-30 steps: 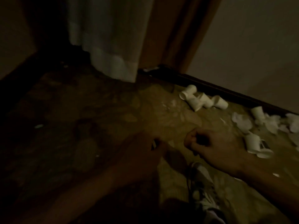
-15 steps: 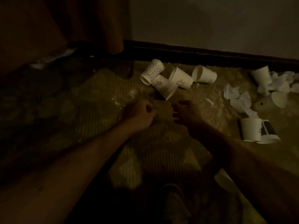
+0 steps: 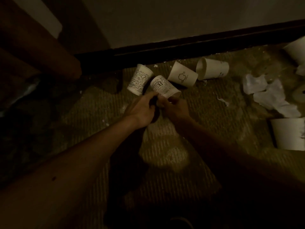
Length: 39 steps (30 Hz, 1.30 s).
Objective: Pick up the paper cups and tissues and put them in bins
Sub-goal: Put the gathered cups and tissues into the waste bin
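Dark baseboard (image 3: pixel 181 47) ran along the wall, slanting up to the right; the carpet (image 3: pixel 165 146) stopped at it. Brown curtain (image 3: pixel 41 52) hung at the baseboard's left end and closed off that side. A bare strip of carpet lay out from the baseboard, between the two forearms.

Four paper cups lay on their sides in a row just below the baseboard: first printed cup (image 3: pixel 139 79), second printed cup (image 3: pixel 162 85), logo cup (image 3: pixel 182 76) and plain cup (image 3: pixel 212 70). The two printed cups touched each other. Crumpled tissues (image 3: pixel 270 95) lay further right along the baseboard. A lone cup (image 3: pixel 288 135) sat well out from the baseboard, below the tissues. An edge cup (image 3: pixel 295 50) was cut off by the frame close under the baseboard's right end.

Both hands met at the mouth end of the second printed cup, the end facing away from the baseboard. Left hand (image 3: pixel 142 109) had curled fingers with the tips against the cup's side. It was too dim to tell whether it really gripped. Right hand (image 3: pixel 176 108) pinched the rim with thumb and forefinger, the other fingers tucked in.
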Motion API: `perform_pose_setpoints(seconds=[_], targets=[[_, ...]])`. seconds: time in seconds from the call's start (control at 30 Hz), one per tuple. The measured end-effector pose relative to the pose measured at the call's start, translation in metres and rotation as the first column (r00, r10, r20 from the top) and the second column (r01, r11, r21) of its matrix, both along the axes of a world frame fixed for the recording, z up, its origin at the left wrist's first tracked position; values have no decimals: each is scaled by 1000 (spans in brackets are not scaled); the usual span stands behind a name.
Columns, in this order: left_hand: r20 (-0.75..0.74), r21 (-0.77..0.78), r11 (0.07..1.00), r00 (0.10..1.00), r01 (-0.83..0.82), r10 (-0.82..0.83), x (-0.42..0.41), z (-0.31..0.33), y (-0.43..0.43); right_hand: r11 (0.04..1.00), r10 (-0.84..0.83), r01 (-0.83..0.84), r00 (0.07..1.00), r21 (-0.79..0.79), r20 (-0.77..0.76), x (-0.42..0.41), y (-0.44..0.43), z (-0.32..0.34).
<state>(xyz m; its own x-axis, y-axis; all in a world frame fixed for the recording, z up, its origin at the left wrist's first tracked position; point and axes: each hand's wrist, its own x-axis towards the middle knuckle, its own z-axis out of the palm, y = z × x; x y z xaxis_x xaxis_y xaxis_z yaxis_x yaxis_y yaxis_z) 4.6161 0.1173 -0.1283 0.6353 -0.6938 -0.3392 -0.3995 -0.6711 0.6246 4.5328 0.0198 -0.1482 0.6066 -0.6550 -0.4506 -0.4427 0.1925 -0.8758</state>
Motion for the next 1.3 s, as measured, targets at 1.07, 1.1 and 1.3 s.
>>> perform_pose_setpoints(seconds=[1.07,1.1,1.3], targets=[[-837,-158,865,530,-477,140,31,13,-62,757,-329,272,944,594,-12,-37,-81,28],[-826,-149,890,549,-430,127,22,16,-61,755,-325,259,946,603,1,-42,-75,30],[-841,-125,914,531,-385,109,-39,43,-22,791,-281,224,960,569,12,-101,-27,56]])
